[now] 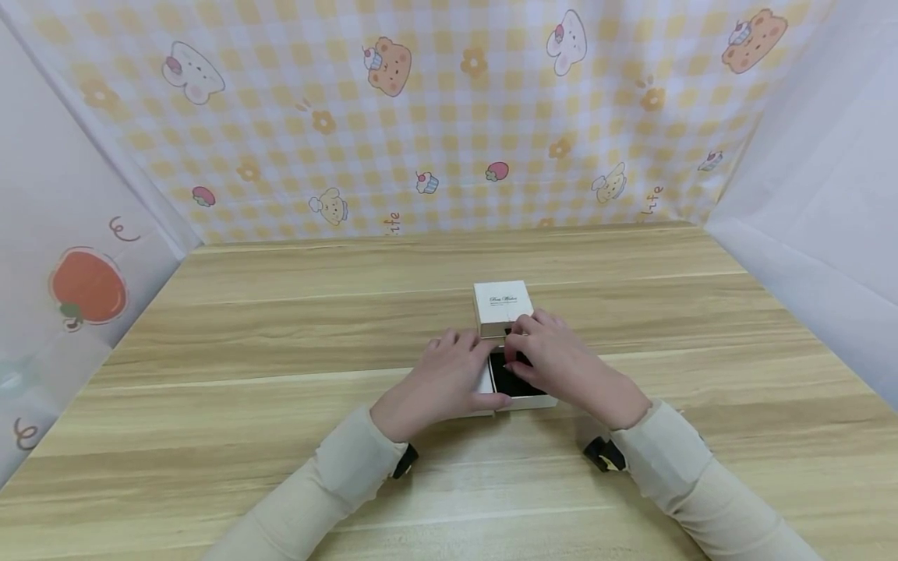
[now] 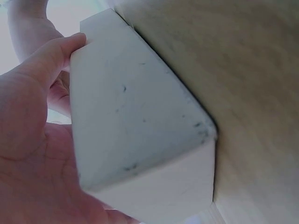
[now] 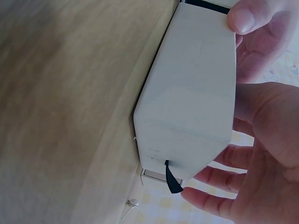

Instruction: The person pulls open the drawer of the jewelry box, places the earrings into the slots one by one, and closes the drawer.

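Note:
A white open box (image 1: pixel 529 403) with a black inside lies on the table before both hands. My left hand (image 1: pixel 449 378) spans the white part at its left, thumb along the near edge and fingers over the far side; in the left wrist view it grips this white box (image 2: pixel 135 98) by its edges. My right hand (image 1: pixel 554 354) reaches over the black inside, thumb and fingers bent down into it. What lies between those fingertips is hidden, so I cannot tell what they hold. A black ribbon tab (image 3: pixel 173 179) sticks out of the box's end beside the right fingertips.
Just behind the open box stands a white printed box (image 1: pixel 501 300). A small round pale piece with a thin stem (image 3: pixel 133 203) lies on the wooden table (image 1: pixel 316 312). A checked yellow cloth (image 1: pixel 449 117) hangs along the back, with white cloth at both sides.

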### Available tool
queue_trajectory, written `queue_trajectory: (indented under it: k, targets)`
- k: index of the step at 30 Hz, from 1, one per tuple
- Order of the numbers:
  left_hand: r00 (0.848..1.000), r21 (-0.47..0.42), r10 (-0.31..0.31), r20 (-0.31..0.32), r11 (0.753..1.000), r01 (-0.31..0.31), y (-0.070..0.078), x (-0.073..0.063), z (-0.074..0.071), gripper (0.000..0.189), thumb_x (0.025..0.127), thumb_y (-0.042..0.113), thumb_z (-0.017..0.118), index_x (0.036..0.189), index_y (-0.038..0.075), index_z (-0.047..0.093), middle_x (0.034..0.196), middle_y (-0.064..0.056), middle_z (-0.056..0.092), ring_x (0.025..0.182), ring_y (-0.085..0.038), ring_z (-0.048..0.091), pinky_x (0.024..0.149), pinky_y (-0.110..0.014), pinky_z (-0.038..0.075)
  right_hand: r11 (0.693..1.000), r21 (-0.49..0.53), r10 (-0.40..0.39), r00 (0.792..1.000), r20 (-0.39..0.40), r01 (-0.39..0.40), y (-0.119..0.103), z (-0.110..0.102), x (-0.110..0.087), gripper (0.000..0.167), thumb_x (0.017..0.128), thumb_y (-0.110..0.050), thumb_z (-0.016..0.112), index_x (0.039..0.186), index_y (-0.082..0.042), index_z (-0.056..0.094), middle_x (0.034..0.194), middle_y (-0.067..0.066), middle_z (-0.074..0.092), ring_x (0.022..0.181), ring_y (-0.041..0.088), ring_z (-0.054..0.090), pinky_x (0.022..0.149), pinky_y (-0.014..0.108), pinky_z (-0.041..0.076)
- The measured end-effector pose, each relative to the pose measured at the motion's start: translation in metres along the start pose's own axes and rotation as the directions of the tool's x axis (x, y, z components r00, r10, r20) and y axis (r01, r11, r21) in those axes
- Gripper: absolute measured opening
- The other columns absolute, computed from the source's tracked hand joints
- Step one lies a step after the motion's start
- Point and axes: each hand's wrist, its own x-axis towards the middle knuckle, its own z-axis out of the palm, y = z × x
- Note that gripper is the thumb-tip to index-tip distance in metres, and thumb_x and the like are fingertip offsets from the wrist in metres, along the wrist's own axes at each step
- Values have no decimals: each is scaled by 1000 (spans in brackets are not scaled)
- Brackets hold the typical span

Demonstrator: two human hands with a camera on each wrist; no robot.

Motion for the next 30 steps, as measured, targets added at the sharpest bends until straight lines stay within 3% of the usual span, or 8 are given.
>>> queue_trajectory:
  k: [24,30]
  targets:
    - [1000,8,2,-14,1000,-2,1,-1,0,70,78,60,62,131,14,51,123,-9,52,111,-29,46,92,-44,39,1000,-8,-6,1000,13,6,0,-1,-1,11,79,-18,73,77,-19,62,94,3,59,88,23,50,78,39,43]
    - [1000,12,5,-7,1000,-4,0,0,0,71,78,61,62,131,14,51,124,-9,52,111,-29,46,93,-44,39,996,85,-1,1000,-19,3,2,-5,0,4,81,-17,71,82,-15,67,94,4,59,88,22,50,77,38,43]
